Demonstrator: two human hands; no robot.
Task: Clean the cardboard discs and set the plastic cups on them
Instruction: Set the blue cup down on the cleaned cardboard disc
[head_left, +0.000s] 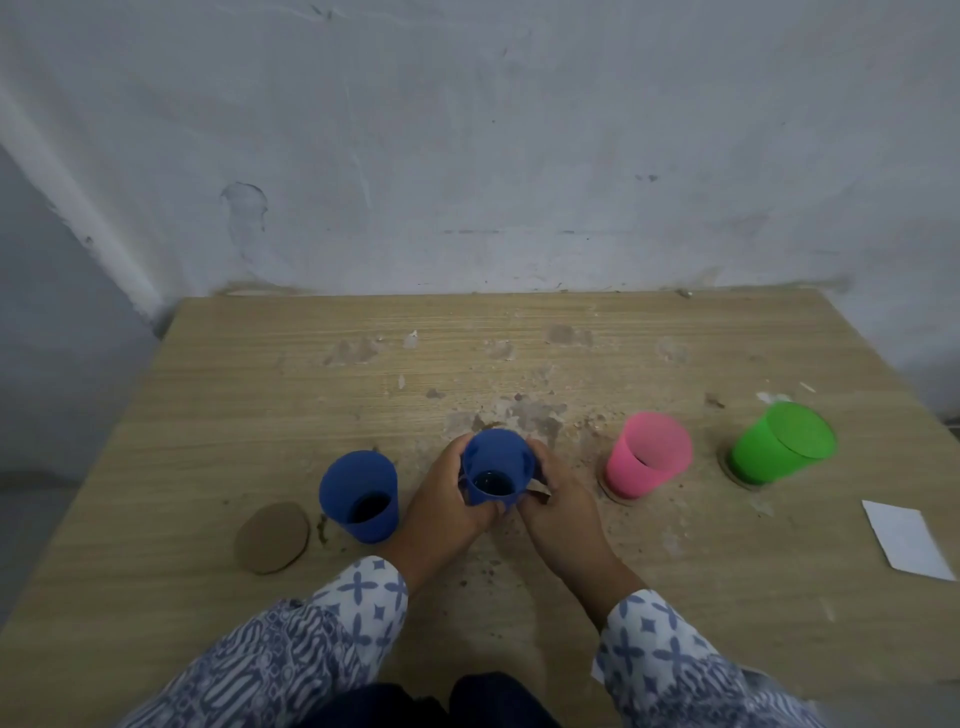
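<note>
My left hand (447, 512) grips a blue plastic cup (496, 465) at the table's middle front. My right hand (558, 506) touches the same cup's right side and pinches a brown cardboard disc (540, 488), only its edge showing beside the cup. A second blue cup (359, 496) stands upright to the left. Left of that lies a bare cardboard disc (271, 538). A pink cup (648, 461) stands on a disc (613, 493) to the right. Farther right a green cup (782, 441) stands on another disc (748, 484).
The wooden table (260, 395) is scuffed, with crumbs and dirt around the middle. A white paper sheet (906, 538) lies near the right edge. A grey wall rises behind the table's far edge.
</note>
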